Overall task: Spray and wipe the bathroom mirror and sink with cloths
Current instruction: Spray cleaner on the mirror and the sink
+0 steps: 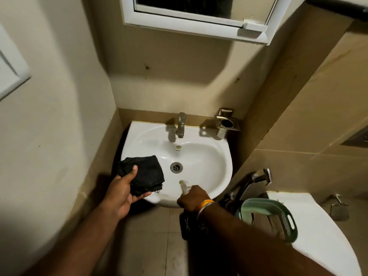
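Head view, hands first. Left hand [121, 193] pinching a folded black cloth of soft matte fabric [142, 177], thumb on top and fingers curled beneath, frayed threads at one corner, held over the left front rim of the basin. Right hand [192, 198] wrapped tight around the neck of a spray bottle with a pale translucent trigger head and dark body [184, 189], nozzle aimed down into the bowl; orange band and metal bangle at the wrist [206, 205].

Below the hands, a glossy white ceramic oval sink [217, 162] with a round steel drain [176, 167], smooth and bright, no visible foam or streaks. Behind, an upright brushed-metal tap [181, 125] and a shiny steel wall-mounted holder [226, 122]. Above, the white-framed mirror cabinet [195, 18], only its lower edge showing, glass dark.

Judging by the aim of the nozzle and the cloth held ready: apparently at the sink-spraying step, wiping of the basin probably not yet begun. Whether the mirror is already cleaned: cannot tell. To the right, a pale green perforated plastic basket [278, 214] against a white toilet [318, 226], beige tiled walls around.
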